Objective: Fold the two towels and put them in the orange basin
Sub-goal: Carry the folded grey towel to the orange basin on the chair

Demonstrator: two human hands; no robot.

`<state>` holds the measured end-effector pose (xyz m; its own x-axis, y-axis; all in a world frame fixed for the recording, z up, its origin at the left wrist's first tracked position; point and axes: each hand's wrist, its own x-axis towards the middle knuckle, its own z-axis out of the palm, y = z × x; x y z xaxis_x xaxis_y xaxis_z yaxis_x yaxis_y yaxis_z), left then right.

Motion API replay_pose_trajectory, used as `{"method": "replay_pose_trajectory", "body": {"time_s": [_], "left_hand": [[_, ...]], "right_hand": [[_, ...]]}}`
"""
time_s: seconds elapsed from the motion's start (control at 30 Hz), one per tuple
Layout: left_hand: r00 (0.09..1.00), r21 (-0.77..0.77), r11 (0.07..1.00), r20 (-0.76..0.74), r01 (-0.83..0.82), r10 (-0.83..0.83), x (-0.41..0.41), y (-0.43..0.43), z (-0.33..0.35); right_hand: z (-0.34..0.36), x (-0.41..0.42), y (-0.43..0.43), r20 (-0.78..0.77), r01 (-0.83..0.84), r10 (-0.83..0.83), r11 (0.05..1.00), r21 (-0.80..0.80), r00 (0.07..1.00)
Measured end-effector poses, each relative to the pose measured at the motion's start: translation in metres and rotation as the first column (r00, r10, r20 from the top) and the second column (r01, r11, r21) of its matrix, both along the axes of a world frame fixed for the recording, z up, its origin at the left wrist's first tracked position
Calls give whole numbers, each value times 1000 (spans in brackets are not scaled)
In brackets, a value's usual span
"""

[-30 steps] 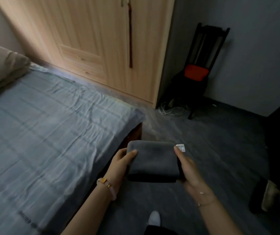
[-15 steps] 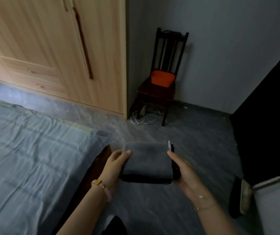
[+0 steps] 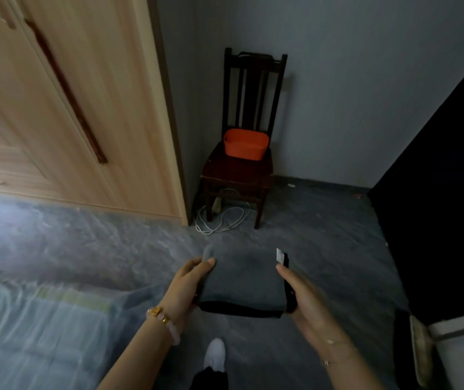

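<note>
Centred ahead of the hands since the earlier frame: dark wooden chair (image 3: 233,174) bearing the orange plastic basin (image 3: 244,150). Left hand (image 3: 187,287) and right hand (image 3: 302,295) grip opposite sides of the folded grey-over-black towel stack (image 3: 242,280); carry it level.

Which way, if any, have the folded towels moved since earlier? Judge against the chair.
Yes: the folded towels are closer to the chair bearing the orange basin.
</note>
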<state>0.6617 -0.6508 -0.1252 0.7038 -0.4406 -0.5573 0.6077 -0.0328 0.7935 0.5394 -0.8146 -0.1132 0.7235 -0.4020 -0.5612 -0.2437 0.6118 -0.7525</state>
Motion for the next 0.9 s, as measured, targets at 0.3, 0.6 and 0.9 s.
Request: {"method": "replay_pose_trajectory", "body": {"time_s": [0.3, 0.6, 0.9], "left_hand": [[997, 7, 999, -54, 48, -48, 136, -69, 6], [995, 33, 997, -74, 69, -67, 234, -144, -4], [989, 113, 990, -131, 88, -73, 358, -267, -24]], "right_hand": [[3, 136, -67, -28, 44, -46, 997, -71, 999], [-33, 245, -146, -103, 60, -64, 997, -45, 993], [-44, 372, -275, -66, -14, 14, 1000, 1, 998]]}}
